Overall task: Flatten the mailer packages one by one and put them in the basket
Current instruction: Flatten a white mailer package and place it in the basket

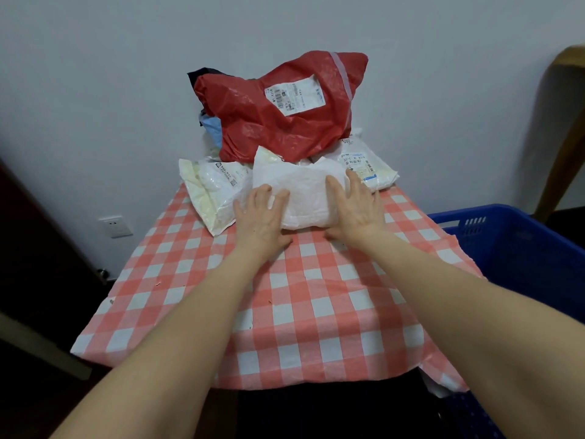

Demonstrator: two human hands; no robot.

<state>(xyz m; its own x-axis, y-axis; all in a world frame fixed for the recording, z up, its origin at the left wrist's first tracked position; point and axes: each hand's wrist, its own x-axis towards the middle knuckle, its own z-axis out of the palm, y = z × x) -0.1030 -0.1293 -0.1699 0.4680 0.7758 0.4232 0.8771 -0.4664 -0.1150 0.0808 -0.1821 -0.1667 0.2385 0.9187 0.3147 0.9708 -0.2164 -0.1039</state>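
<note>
While the white mailer [304,194] is lying crosswise far along the table [316,296], we are pressing left hand [262,217] and right hand [356,212], fingers spread, on its ends (basket [512,248] sitting right).

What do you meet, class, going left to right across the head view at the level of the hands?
Socket → cream mailer → left hand → white mailer → right hand → basket.
</note>
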